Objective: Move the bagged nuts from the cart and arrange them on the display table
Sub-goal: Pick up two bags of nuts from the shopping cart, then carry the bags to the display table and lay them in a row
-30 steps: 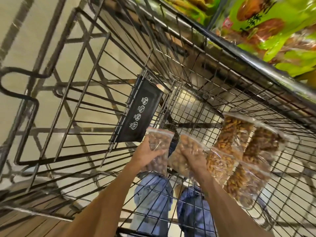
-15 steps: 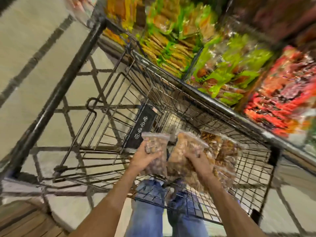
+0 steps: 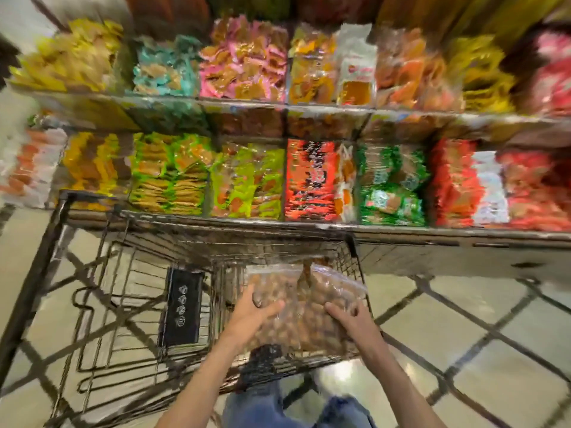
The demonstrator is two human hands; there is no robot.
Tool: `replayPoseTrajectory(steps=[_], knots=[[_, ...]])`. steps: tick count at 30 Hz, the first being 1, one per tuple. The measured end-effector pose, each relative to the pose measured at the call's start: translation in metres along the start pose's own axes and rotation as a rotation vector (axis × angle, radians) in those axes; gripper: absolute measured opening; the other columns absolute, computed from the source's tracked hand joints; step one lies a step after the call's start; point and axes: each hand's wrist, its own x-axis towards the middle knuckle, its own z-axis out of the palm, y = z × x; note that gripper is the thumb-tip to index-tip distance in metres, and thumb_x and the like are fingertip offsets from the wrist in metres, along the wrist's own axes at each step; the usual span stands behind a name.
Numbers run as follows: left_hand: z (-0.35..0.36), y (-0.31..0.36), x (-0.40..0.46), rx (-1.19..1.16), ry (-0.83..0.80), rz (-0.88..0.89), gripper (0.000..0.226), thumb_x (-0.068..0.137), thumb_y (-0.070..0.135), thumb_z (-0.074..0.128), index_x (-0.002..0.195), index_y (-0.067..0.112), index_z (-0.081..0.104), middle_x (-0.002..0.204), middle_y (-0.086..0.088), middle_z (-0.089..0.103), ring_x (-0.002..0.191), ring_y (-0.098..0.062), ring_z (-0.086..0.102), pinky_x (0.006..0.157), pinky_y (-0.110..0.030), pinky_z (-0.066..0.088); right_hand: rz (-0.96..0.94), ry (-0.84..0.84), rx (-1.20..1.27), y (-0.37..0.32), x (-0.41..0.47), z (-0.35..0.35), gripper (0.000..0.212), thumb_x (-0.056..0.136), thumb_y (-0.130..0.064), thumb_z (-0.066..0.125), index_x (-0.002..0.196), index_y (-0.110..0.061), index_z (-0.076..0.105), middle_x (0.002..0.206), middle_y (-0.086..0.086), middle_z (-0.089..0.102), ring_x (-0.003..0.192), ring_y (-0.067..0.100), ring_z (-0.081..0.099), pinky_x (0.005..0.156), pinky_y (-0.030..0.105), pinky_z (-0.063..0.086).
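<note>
Both hands are gripping bags of nuts (image 3: 301, 307) over the cart (image 3: 129, 304): left hand (image 3: 251, 315) at 9 o'clock, right hand (image 3: 350, 319) at 3. Display shelves (image 3: 309, 227) are lying at 12, equally near.

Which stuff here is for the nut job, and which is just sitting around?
For the job:
- bags of nuts
- left hand, gripping one
- right hand, gripping another
- cart

Just there:
- snack packets on the shelves
- black tag
- tiled floor
</note>
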Motion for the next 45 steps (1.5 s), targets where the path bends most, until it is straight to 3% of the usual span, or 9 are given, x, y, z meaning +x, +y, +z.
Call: replayPoseTrajectory(steps=[4, 11, 19, 22, 25, 28, 33, 39, 45], knots=[[0.083, 0.031, -0.004, 0.121, -0.143, 0.035, 0.126, 0.066, 0.061, 0.091, 0.166, 0.022, 0.024, 0.166, 0.001, 0.039, 0.150, -0.021, 0.041, 0.120, -0.035, 0.033, -0.026, 0.174, 0.188, 0.035, -0.044, -0.075, 0.092, 0.076, -0.051, 0.092, 0.153, -0.027, 0.046, 0.135, 0.005, 0.071, 0.107, 0.019, 0.077, 0.093, 0.045, 0.064], [0.274, 0.058, -0.034, 0.399, -0.316, 0.149, 0.060, 0.083, 0.022, 0.089, 0.132, 0.027, 0.056, 0.118, 0.011, 0.067, 0.102, -0.001, 0.063, 0.086, -0.011, 0.051, -0.075, 0.373, 0.388, 0.113, -0.131, -0.226, 0.055, 0.088, -0.036, 0.085, 0.135, -0.037, 0.058, 0.124, -0.005, 0.074, 0.104, 0.005, 0.076, 0.078, 0.021, 0.062], [0.490, 0.073, -0.076, 0.518, -0.592, 0.292, 0.050, 0.082, 0.027, 0.090, 0.121, 0.040, 0.061, 0.115, 0.020, 0.071, 0.099, 0.012, 0.068, 0.089, -0.019, 0.052, -0.062, 0.662, 0.614, 0.207, -0.221, -0.379, 0.093, 0.070, -0.069, 0.086, 0.151, -0.046, 0.047, 0.137, -0.006, 0.068, 0.124, 0.021, 0.068, 0.109, 0.051, 0.055], [0.565, 0.079, -0.086, 0.536, -0.707, 0.325, 0.050, 0.085, 0.020, 0.088, 0.127, 0.033, 0.064, 0.116, 0.018, 0.074, 0.095, 0.017, 0.068, 0.075, -0.003, 0.049, -0.064, 0.782, 0.682, 0.235, -0.250, -0.424, 0.087, 0.076, -0.063, 0.085, 0.151, -0.043, 0.047, 0.137, -0.006, 0.066, 0.124, 0.020, 0.067, 0.109, 0.051, 0.054], [0.640, 0.087, -0.094, 0.569, -0.828, 0.301, 0.056, 0.084, 0.020, 0.089, 0.130, 0.036, 0.062, 0.119, 0.014, 0.076, 0.104, 0.001, 0.074, 0.078, -0.014, 0.058, -0.050, 0.926, 0.754, 0.260, -0.273, -0.468, 0.076, 0.082, -0.053, 0.086, 0.148, -0.036, 0.052, 0.132, -0.005, 0.072, 0.118, 0.017, 0.072, 0.108, 0.048, 0.056], [0.717, 0.095, -0.103, 0.629, -0.943, 0.306, 0.057, 0.082, 0.028, 0.090, 0.129, 0.040, 0.061, 0.120, 0.014, 0.075, 0.109, -0.005, 0.072, 0.088, -0.022, 0.056, -0.038, 1.042, 0.814, 0.277, -0.294, -0.511, 0.069, 0.080, -0.052, 0.087, 0.140, -0.031, 0.060, 0.124, -0.005, 0.076, 0.111, 0.015, 0.075, 0.098, 0.040, 0.062], [0.856, 0.105, -0.108, 0.691, -1.153, 0.326, 0.053, 0.083, 0.027, 0.089, 0.124, 0.042, 0.059, 0.117, 0.017, 0.073, 0.094, 0.004, 0.071, 0.072, -0.010, 0.052, -0.024, 1.239, 0.894, 0.305, -0.320, -0.595, 0.040, 0.094, -0.029, 0.078, 0.130, -0.030, 0.061, 0.117, -0.005, 0.075, 0.087, -0.003, 0.076, 0.064, 0.009, 0.055], [1.026, 0.130, -0.104, 0.777, -1.344, 0.353, 0.072, 0.070, 0.046, 0.096, 0.133, 0.042, 0.061, 0.123, 0.012, 0.076, 0.111, -0.007, 0.073, 0.104, -0.042, 0.057, 0.000, 1.427, 0.973, 0.329, -0.334, -0.714, 0.055, 0.087, -0.044, 0.083, 0.135, -0.041, 0.057, 0.120, -0.011, 0.074, 0.100, 0.004, 0.076, 0.088, 0.025, 0.060], [1.176, 0.166, -0.121, 0.861, -1.471, 0.354, 0.067, 0.077, 0.044, 0.091, 0.134, 0.038, 0.056, 0.122, 0.011, 0.073, 0.112, -0.009, 0.070, 0.090, -0.027, 0.057, 0.019, 1.523, 1.012, 0.347, -0.341, -0.824, 0.072, 0.080, -0.050, 0.088, 0.141, -0.028, 0.055, 0.124, 0.000, 0.076, 0.106, 0.016, 0.077, 0.098, 0.039, 0.061]])
